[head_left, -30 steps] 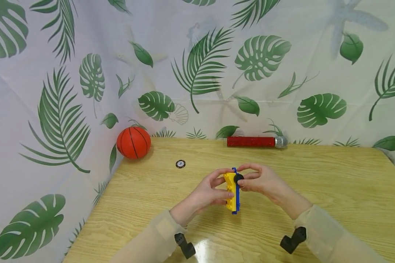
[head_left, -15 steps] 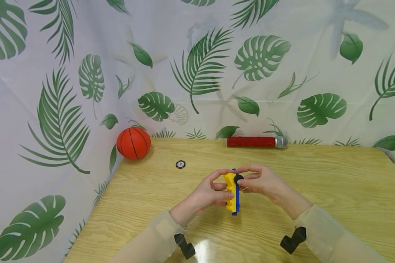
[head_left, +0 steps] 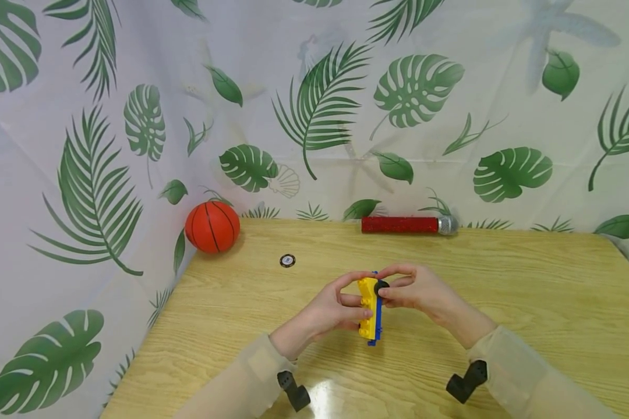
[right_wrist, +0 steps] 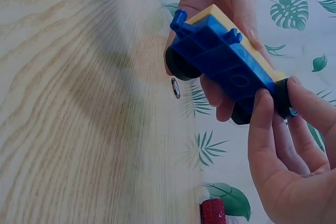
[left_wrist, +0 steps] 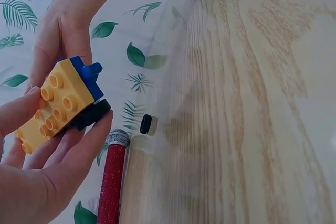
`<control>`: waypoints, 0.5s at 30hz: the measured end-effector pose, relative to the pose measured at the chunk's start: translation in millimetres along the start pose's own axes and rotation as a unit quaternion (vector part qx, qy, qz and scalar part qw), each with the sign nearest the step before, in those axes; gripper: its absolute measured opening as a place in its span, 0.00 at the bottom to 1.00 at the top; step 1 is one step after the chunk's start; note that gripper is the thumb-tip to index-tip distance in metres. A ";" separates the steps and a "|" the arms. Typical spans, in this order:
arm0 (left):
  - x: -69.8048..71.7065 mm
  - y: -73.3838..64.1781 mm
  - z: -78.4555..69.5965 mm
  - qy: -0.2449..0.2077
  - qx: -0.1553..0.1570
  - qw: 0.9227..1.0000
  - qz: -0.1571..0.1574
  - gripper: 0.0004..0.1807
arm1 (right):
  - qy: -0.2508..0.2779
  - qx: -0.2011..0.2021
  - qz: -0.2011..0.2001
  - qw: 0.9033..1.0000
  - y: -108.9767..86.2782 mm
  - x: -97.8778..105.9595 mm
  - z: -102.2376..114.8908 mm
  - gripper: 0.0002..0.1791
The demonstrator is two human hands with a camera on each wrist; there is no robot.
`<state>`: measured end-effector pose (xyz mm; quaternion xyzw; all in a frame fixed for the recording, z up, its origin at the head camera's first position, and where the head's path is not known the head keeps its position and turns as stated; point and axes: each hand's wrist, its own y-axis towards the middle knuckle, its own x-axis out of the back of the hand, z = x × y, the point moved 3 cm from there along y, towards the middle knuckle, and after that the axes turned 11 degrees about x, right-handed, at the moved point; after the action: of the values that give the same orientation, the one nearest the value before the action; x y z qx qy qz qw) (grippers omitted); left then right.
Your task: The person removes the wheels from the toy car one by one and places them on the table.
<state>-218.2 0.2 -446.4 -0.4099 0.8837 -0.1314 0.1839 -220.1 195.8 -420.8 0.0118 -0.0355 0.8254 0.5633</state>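
A toy car with a studded yellow block on a blue wheel base is held above the table between both hands. My left hand grips the yellow block from the left, thumb on its studded side. With thumb and fingers, my right hand pinches a black wheel at one end of the base. Another black wheel shows at the opposite end, beside the left hand's fingers. Blue pegs stick out of the base. The underside faces the right wrist camera.
On the wooden table, an orange ball with black lines stands at the back left. A small round black-and-white chip lies nearer. A red microphone lies along the back edge, against the leaf-patterned cloth.
The toy car has shifted very slightly down in the head view, still in both hands. The right fingers stay at the same wheel.
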 end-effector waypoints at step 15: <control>1.0 -2.4 -0.9 0.027 0.012 0.999 -0.025 0.34 | -0.042 0.004 -0.005 0.999 0.3 0.1 0.6 0.24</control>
<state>-217.6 -2.0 -444.9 -0.4258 0.8762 -0.1578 0.1614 -220.4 195.7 -420.2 0.0493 -0.0558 0.8215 0.5653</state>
